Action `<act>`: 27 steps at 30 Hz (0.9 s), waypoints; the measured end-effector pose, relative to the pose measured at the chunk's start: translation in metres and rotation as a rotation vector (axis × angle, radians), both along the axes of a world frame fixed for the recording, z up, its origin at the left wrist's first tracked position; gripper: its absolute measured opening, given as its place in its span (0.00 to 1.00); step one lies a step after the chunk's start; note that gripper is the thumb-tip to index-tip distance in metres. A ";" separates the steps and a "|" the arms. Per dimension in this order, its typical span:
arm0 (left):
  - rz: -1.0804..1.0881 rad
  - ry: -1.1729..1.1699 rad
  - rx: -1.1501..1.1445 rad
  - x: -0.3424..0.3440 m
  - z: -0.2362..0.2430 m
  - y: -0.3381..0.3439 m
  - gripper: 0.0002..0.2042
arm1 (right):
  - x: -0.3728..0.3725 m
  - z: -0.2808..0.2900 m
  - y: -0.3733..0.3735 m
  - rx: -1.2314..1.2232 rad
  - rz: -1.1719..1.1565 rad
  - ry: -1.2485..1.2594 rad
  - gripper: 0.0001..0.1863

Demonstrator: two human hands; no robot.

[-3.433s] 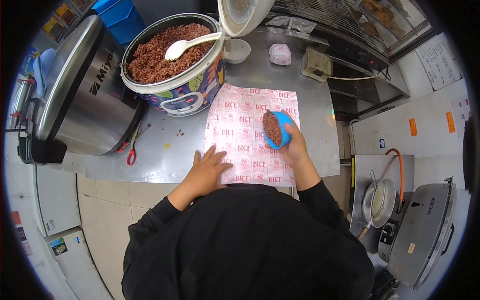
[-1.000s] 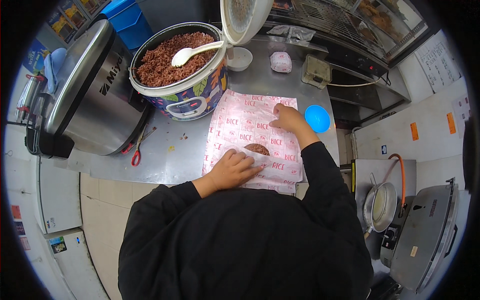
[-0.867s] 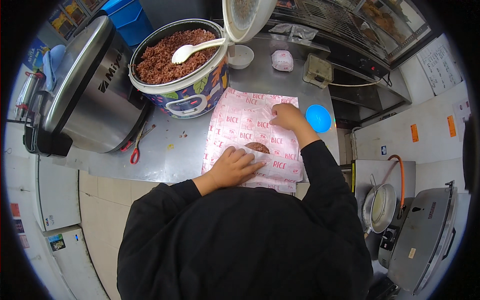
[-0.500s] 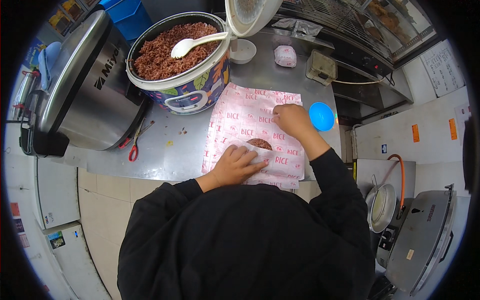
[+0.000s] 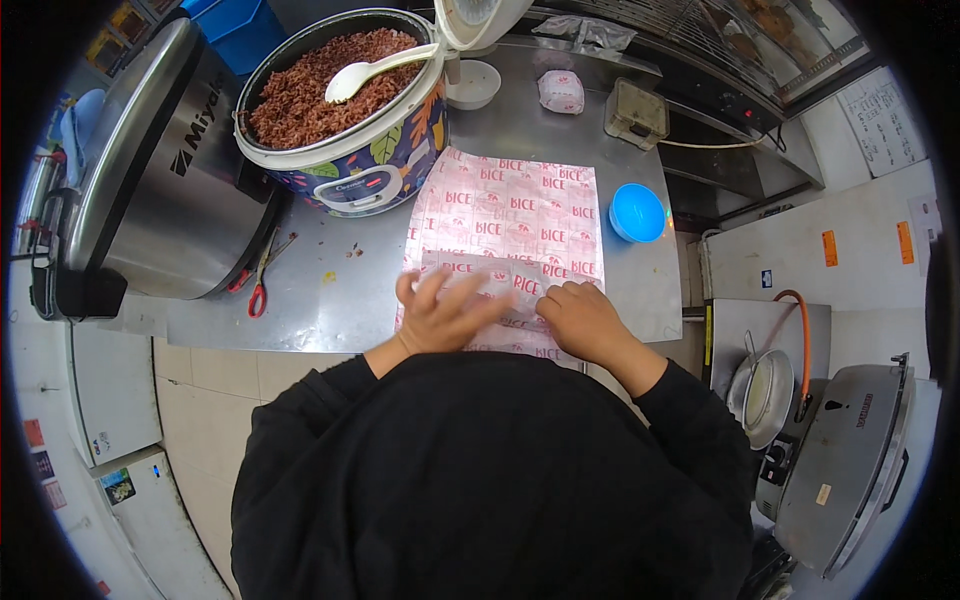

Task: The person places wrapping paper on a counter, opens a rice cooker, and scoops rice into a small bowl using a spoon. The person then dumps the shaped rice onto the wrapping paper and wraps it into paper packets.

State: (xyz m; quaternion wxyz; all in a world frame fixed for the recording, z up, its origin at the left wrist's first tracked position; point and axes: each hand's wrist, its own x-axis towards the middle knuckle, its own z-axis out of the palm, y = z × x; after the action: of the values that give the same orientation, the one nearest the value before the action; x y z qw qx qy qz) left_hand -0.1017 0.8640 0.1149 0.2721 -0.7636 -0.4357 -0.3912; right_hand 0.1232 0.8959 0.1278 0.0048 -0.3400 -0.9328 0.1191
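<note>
One wrapper (image 5: 510, 215), steel table (image 5: 350, 310), tiled floor (image 5: 215, 400).

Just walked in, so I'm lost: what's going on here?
A person's left hand, blurred, and right hand are both at the folded near part of a printed paper sheet on the metal table. A blue bowl sits to its right. Beyond, to the left, an open cooker holds reddish rice with a white spoon on it.

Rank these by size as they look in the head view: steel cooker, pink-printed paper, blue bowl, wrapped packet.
1. Steel cooker
2. Pink-printed paper
3. Blue bowl
4. Wrapped packet

The packet lies farther off, so its true size against the bowl is unsure.
</note>
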 end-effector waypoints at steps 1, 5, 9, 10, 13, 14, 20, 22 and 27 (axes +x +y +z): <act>0.018 0.089 -0.198 -0.006 0.009 0.006 0.10 | 0.000 -0.001 0.000 -0.011 0.003 -0.018 0.06; -0.359 0.178 -0.597 -0.041 -0.030 0.025 0.09 | 0.002 -0.009 0.001 -0.049 -0.011 0.018 0.06; -0.410 0.039 -0.778 -0.045 -0.041 0.018 0.11 | 0.009 -0.015 -0.006 -0.022 0.012 0.265 0.08; -0.457 0.016 -0.782 -0.047 -0.036 0.016 0.12 | 0.012 -0.018 -0.007 0.047 0.019 0.343 0.09; -0.519 0.029 -0.762 -0.055 -0.037 0.017 0.15 | 0.026 -0.039 -0.007 -0.010 -0.030 0.267 0.10; -0.530 0.066 -0.738 -0.056 -0.039 0.018 0.15 | 0.026 -0.041 -0.007 -0.008 -0.029 0.267 0.10; -0.309 -0.040 -1.162 -0.048 -0.024 0.037 0.17 | -0.003 -0.027 0.003 -0.174 -0.447 0.293 0.10; -0.147 -0.014 -1.302 -0.031 -0.003 0.047 0.19 | -0.014 -0.022 0.010 -0.153 -0.633 0.266 0.14; 0.089 0.176 -0.988 -0.010 0.004 0.066 0.18 | -0.026 -0.004 0.052 -0.053 -0.415 -0.151 0.21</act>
State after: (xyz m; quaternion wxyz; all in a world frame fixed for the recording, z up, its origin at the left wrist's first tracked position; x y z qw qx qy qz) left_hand -0.1122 0.9302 0.1187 -0.0701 -0.8120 -0.5763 -0.0605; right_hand 0.0976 0.9482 0.1241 -0.0494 -0.5326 -0.8371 0.1144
